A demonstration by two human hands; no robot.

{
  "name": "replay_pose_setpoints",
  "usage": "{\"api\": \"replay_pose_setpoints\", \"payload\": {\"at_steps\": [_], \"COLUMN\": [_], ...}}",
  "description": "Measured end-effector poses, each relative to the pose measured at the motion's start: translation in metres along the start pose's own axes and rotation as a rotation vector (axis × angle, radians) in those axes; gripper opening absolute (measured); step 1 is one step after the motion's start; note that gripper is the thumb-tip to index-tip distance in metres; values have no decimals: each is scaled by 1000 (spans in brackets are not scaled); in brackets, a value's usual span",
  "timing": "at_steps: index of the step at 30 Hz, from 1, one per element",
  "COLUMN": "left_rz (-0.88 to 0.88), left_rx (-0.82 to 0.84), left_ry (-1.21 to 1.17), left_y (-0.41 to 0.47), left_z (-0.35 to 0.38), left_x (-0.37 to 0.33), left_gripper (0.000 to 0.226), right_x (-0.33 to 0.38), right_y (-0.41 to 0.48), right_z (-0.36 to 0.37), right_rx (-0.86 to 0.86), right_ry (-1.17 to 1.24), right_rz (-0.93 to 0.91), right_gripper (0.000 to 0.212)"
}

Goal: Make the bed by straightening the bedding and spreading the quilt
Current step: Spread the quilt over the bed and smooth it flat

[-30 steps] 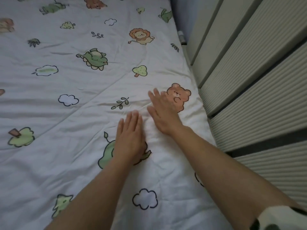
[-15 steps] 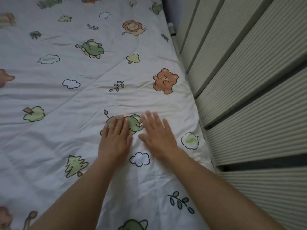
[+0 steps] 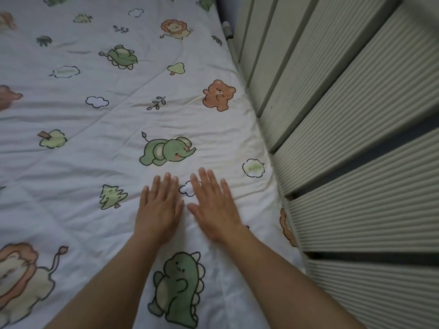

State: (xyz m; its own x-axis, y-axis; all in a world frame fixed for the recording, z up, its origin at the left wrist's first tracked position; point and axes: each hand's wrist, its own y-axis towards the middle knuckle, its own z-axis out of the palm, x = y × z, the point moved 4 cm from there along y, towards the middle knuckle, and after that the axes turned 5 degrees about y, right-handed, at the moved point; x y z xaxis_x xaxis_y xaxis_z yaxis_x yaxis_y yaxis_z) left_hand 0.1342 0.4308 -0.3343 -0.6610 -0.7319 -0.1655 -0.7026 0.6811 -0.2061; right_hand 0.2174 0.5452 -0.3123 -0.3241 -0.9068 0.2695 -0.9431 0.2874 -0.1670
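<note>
White quilt (image 3: 114, 115), printed with cartoon animals, lay spread over the bed, its right edge against the ribbed panels (image 3: 356, 119). The left hand (image 3: 159, 210) and right hand (image 3: 215, 208) lay flat on it side by side, fingers straight and released, grasping nothing. Smoothing well would likely mean even pressure, sweeping outward across the fine creases near the green elephant (image 3: 166, 150). The bed's ends were cut off, so the quilt's overhang could not be judged.

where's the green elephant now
Head view, mid-frame on the quilt: the elephant lies just beyond the left hand and right hand, with the bear farther up-right.
</note>
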Motion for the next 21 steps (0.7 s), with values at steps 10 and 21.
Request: {"api": "replay_pose_setpoints", "payload": {"at_steps": [10, 21], "left_rz": [0, 67], "left_rx": [85, 84], "left_ry": [9, 52], "left_y": [-73, -141], "left_z": [20, 38], "left_x": [-14, -36], "left_gripper": [64, 80], "right_x": [-107, -20], "right_y": [-112, -164], "right_z": [-3, 41], "right_rx": [-18, 83], "right_ry": [-40, -30], "right_rz": [731, 200], "right_gripper": [70, 65]}}
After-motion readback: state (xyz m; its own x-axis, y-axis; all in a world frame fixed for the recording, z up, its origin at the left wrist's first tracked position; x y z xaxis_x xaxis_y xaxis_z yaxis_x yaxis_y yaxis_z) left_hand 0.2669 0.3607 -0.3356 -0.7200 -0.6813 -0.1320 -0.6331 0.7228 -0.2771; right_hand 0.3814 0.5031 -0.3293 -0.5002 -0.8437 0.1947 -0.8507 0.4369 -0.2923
